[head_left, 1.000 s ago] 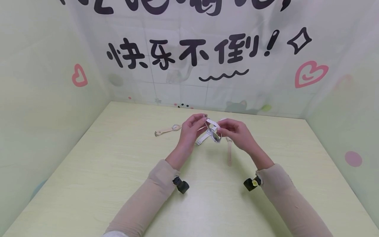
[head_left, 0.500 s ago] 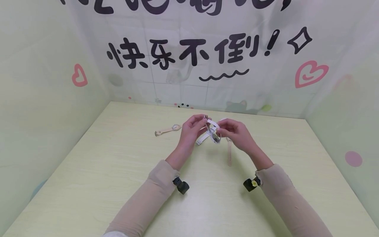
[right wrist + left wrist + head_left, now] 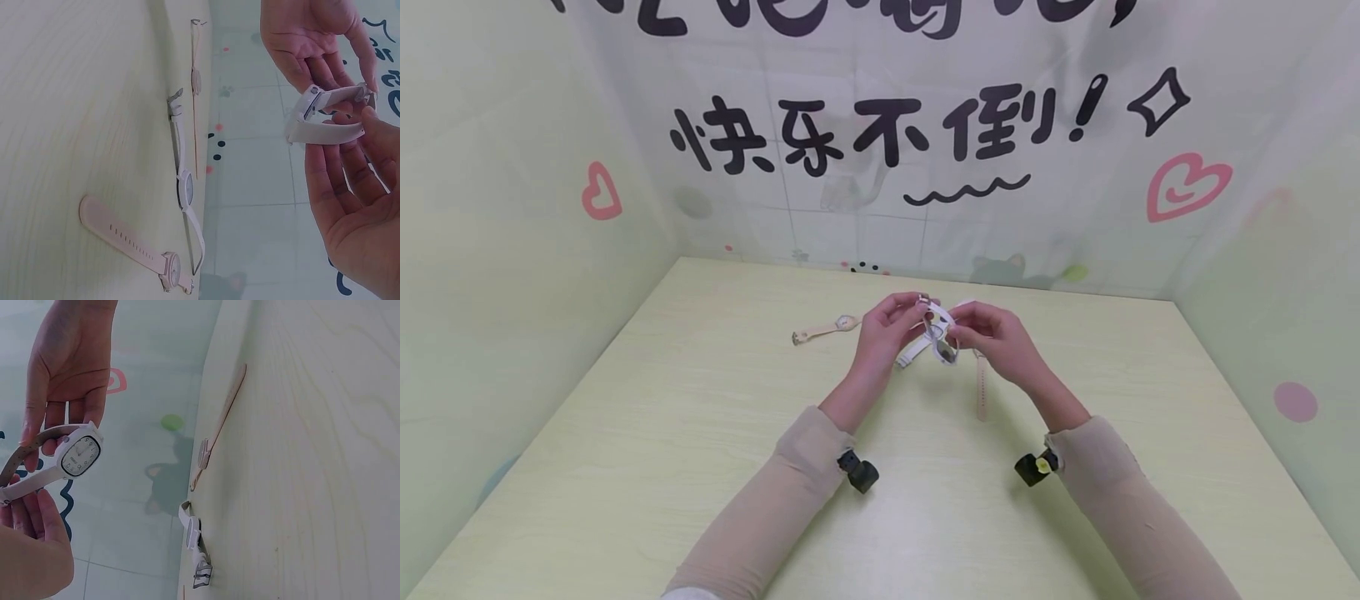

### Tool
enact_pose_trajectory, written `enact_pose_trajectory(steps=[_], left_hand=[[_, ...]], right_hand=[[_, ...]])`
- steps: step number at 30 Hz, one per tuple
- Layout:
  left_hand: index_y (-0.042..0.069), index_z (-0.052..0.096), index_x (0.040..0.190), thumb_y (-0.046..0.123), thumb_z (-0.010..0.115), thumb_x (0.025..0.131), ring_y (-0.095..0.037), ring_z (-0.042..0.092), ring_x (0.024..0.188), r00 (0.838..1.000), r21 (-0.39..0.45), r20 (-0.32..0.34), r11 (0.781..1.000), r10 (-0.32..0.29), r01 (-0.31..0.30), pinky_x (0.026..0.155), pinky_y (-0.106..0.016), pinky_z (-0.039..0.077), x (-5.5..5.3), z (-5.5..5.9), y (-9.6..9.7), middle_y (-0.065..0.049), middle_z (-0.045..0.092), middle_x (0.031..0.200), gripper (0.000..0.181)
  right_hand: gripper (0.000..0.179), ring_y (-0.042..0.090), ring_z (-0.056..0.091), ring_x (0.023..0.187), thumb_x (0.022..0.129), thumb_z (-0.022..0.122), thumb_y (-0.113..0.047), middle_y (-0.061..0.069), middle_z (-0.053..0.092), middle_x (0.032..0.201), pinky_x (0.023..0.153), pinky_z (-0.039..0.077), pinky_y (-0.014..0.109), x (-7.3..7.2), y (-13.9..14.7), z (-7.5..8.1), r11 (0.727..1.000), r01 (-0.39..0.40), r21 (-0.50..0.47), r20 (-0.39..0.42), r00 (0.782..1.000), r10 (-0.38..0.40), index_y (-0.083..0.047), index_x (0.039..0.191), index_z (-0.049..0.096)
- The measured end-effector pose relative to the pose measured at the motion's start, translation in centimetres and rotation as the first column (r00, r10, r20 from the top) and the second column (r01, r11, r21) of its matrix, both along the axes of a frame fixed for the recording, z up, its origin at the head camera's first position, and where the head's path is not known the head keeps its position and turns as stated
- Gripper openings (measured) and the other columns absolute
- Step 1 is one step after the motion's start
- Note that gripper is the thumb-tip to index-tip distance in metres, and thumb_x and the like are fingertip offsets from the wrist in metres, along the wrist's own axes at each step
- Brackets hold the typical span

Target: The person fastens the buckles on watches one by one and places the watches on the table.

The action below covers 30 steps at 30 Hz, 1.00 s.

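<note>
A white wristwatch (image 3: 946, 353) with a squarish dial hangs between both hands above the table, its strap bent into a loop. My left hand (image 3: 880, 333) pinches the strap at the buckle end. On the other strap half, my right hand (image 3: 1000, 335) grips with thumb and fingers. In the left wrist view the watch dial (image 3: 81, 455) faces the camera, with numerals showing. The right wrist view shows the strap (image 3: 328, 133) bent round, its two ends close together at the fingers. Behind and below lies a second white watch (image 3: 186, 187), partly covered by the hands in the head view.
On the pale wooden table (image 3: 700, 467), a pink watch (image 3: 826, 329) lies left of the hands. Another pink watch (image 3: 172, 270) lies at the right, its perforated strap stretched toward me. A printed cloth wall (image 3: 850, 225) stands behind the table, with side walls left and right.
The buckle end in my left hand has shifted slightly toward the right hand, and the strap loop has narrowed a little. The watches on the table have not moved.
</note>
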<state>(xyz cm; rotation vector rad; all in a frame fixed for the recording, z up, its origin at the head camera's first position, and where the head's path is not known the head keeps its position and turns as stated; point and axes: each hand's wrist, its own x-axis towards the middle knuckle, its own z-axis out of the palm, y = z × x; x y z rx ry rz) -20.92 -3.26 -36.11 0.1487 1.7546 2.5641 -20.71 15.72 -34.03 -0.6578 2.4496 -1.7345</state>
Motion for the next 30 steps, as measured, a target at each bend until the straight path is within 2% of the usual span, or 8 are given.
enact_pose_trajectory(steps=[10,14,22,26,30], left_hand=[[0.007,0.065,0.107,0.009,0.065,0.096,-0.008,0.072,0.097,1.000,0.019,-0.023,1.000,-0.002,0.003,0.104,-0.039,0.053,0.3,0.1,0.3,-0.011,0.075,0.113,0.011],[0.008,0.065,0.106,0.008,0.065,0.096,-0.007,0.072,0.097,0.999,0.004,-0.033,1.000,0.010,-0.010,0.102,-0.037,0.054,0.4,0.2,0.4,-0.010,0.075,0.112,0.010],[0.005,0.066,0.108,0.008,0.067,0.095,-0.007,0.072,0.094,0.997,-0.084,-0.061,0.995,0.048,-0.053,0.096,-0.033,0.057,0.3,0.3,0.3,-0.010,0.076,0.110,0.014],[0.003,0.067,0.109,0.008,0.068,0.094,-0.009,0.072,0.094,0.994,-0.136,-0.091,0.988,0.066,-0.078,0.094,-0.031,0.058,0.2,0.4,0.2,-0.012,0.076,0.110,0.016],[0.003,0.068,0.110,0.011,0.071,0.092,-0.009,0.072,0.094,0.990,-0.213,-0.121,0.972,0.077,-0.102,0.090,-0.025,0.057,0.2,0.6,0.1,-0.013,0.076,0.109,0.020]], right_hand=[[0.022,0.005,0.068,0.082,0.096,0.064,-0.006,0.025,0.067,0.106,0.079,0.060,0.024,0.0,-0.3,-0.3,1.000,-0.019,-0.021,-0.008,1.000,0.019,0.006,0.114,0.064],[0.023,0.004,0.068,0.084,0.096,0.064,-0.006,0.024,0.068,0.107,0.080,0.060,0.023,-0.1,-0.3,-0.4,1.000,-0.016,-0.007,-0.015,1.000,0.016,0.007,0.115,0.064],[0.028,0.007,0.071,0.093,0.096,0.065,-0.009,0.024,0.069,0.114,0.085,0.059,0.022,0.1,-0.4,0.2,1.000,-0.012,0.026,-0.007,1.000,0.012,0.006,0.119,0.063],[0.027,0.009,0.071,0.095,0.095,0.067,-0.012,0.020,0.069,0.117,0.087,0.058,0.022,0.1,-0.4,1.1,0.997,0.040,0.058,-0.042,0.998,-0.038,0.001,0.119,0.065],[0.025,0.018,0.071,0.098,0.095,0.068,-0.015,0.018,0.071,0.115,0.086,0.058,0.020,0.0,-0.6,2.0,0.992,0.089,0.089,-0.096,0.992,-0.080,0.000,0.116,0.067]])
